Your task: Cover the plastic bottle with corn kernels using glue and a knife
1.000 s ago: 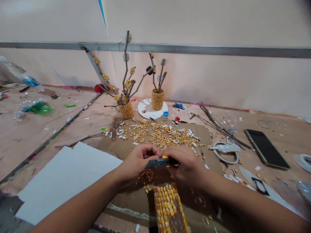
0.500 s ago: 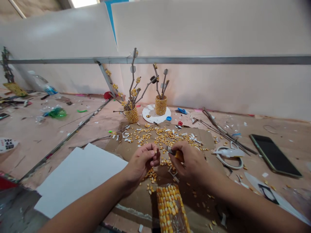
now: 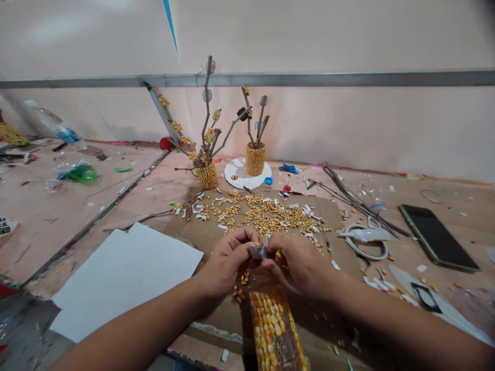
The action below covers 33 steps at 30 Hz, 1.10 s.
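Note:
My left hand (image 3: 232,255) is closed in a pinch, with a small yellow corn kernel (image 3: 256,243) at its fingertips. Close beside it, my right hand (image 3: 299,257) grips a small yellow-handled tool (image 3: 278,255), mostly covered by the fingers. A flat grey piece (image 3: 257,251) shows between the hands; whether it belongs to the tool I cannot tell. Below them is a container covered in corn kernels (image 3: 270,322), with a bare brown patch on its side. Loose kernels (image 3: 266,214) and white scraps lie scattered on the cardboard (image 3: 328,211) beyond my hands.
White sheets (image 3: 127,278) lie at left. Kernel-covered pots (image 3: 207,176) holding twigs stand at the back, one on a white disc (image 3: 232,172). To the right are a glue bottle (image 3: 367,235), a tape roll (image 3: 382,252), sticks (image 3: 344,193) and a phone (image 3: 436,237).
My hands have come together, and the flat grey piece now sits between the fingertips. The view has tilted down slightly. The kernel-covered container has stayed in place.

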Each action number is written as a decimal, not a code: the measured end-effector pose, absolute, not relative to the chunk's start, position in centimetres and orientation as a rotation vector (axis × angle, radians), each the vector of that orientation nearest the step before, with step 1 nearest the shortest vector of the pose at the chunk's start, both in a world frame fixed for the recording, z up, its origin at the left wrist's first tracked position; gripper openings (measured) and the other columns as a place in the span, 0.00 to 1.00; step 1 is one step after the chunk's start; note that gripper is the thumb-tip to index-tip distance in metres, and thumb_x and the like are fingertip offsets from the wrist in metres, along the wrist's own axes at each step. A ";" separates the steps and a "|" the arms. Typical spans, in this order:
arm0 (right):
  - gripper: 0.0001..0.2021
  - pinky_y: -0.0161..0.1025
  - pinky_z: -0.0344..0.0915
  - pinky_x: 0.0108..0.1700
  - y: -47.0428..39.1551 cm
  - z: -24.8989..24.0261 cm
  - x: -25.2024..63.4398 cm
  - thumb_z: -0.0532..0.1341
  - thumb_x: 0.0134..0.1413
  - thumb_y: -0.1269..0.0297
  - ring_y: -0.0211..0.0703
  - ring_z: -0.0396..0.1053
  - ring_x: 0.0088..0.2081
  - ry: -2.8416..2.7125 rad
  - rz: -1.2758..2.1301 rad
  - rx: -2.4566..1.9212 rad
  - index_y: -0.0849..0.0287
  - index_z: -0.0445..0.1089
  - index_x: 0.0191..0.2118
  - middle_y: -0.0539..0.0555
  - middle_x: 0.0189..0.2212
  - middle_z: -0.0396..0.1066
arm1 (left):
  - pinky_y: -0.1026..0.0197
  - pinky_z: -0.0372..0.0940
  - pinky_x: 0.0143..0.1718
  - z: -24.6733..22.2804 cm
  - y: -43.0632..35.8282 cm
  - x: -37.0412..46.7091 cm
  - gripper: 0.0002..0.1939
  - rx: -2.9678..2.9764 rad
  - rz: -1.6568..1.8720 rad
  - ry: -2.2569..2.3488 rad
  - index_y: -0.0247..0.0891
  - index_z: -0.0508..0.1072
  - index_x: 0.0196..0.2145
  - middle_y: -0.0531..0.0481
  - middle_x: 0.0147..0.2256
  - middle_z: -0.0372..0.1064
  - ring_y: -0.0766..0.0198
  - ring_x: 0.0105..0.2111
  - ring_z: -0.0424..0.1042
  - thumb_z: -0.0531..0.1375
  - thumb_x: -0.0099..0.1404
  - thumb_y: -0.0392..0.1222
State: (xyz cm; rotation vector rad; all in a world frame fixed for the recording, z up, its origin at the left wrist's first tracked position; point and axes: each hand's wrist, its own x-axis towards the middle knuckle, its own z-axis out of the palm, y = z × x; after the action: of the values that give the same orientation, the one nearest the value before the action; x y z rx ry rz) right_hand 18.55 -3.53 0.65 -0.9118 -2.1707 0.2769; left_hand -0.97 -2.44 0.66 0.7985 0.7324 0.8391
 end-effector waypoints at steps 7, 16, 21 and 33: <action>0.17 0.36 0.53 0.30 -3.5 0.9 18.8 0.50 0.79 0.53 0.38 0.63 0.25 -2.174 0.241 -0.871 0.56 0.66 0.40 0.49 0.26 0.71 | 0.65 0.53 0.32 0.0 -2.6 -1.2 0.17 0.843 0.838 0.716 0.37 0.72 0.35 0.54 0.29 0.64 0.68 0.29 0.58 0.73 0.62 0.49; 0.12 0.36 0.55 0.30 -3.6 0.3 18.9 0.52 0.78 0.56 0.39 0.64 0.26 -2.182 0.279 -0.851 0.56 0.65 0.42 0.49 0.27 0.71 | 0.65 0.55 0.33 -0.3 -2.6 -1.3 0.16 0.955 0.852 0.678 0.38 0.72 0.36 0.54 0.31 0.63 0.67 0.30 0.57 0.70 0.67 0.51; 0.11 0.36 0.54 0.29 -3.8 0.3 18.6 0.53 0.77 0.56 0.39 0.62 0.25 -2.161 0.290 -0.810 0.56 0.64 0.42 0.48 0.27 0.70 | 0.64 0.58 0.36 -0.4 -2.9 -1.6 0.15 1.074 0.908 0.707 0.39 0.73 0.37 0.53 0.32 0.64 0.65 0.32 0.60 0.68 0.69 0.53; 0.13 0.38 0.58 0.32 -4.5 0.3 18.4 0.53 0.77 0.54 0.41 0.67 0.28 -2.107 0.247 -0.831 0.57 0.66 0.45 0.51 0.28 0.74 | 0.63 0.59 0.31 0.6 -3.1 -2.2 0.12 1.497 1.015 0.821 0.38 0.76 0.31 0.53 0.26 0.67 0.65 0.27 0.62 0.64 0.69 0.47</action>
State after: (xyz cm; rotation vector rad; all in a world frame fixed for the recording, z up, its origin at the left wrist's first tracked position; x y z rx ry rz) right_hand 18.43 -4.46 0.25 -0.8308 -2.1073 0.2470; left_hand -2.19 -3.05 0.62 1.4967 0.8213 1.0148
